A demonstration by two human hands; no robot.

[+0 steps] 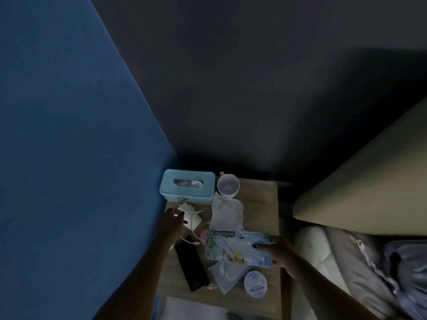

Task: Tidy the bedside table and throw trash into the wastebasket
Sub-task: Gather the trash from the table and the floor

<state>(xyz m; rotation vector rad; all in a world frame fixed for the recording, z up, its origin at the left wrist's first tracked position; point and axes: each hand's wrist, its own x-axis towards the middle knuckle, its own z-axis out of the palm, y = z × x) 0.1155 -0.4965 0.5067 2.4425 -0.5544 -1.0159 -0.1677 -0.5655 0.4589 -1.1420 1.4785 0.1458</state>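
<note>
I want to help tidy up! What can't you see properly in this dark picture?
- Wastebasket: nowhere in the head view.
- Tissue box contents: too dim.
- Round tin label: too small, blurred.
- Scissors package: right hand covers its corner.
- Face mask: left hand hides part.

**Readable print on the counter**

From my feed I can read one clear word: "scissors", in white block letters, upside down to me, on the scissors package [238, 248] that my right hand [283, 256] holds by its edge. Beside that word stands 5", and lower on the same card I make out another 5" in the coloured artwork. The round lid [255, 284] near the counter's front edge carries a line of small print, too blurred to read.
</note>
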